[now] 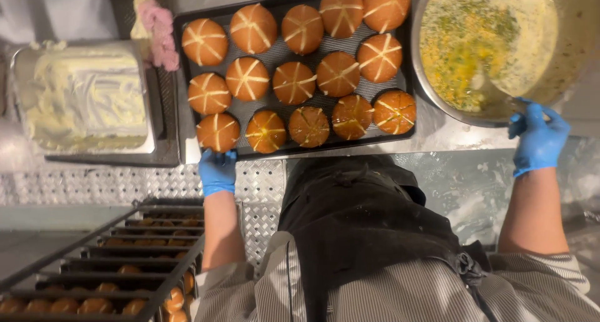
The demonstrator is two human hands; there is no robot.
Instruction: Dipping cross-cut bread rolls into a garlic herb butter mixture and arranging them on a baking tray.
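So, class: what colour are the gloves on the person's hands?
Blue, on both the left hand and right hand; head view.

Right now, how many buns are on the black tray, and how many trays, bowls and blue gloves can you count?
Buns on the tray: 15
Black tray: 1
Metal bowl: 1
Blue gloves, on the left hand and the right hand: 2
Total: 19
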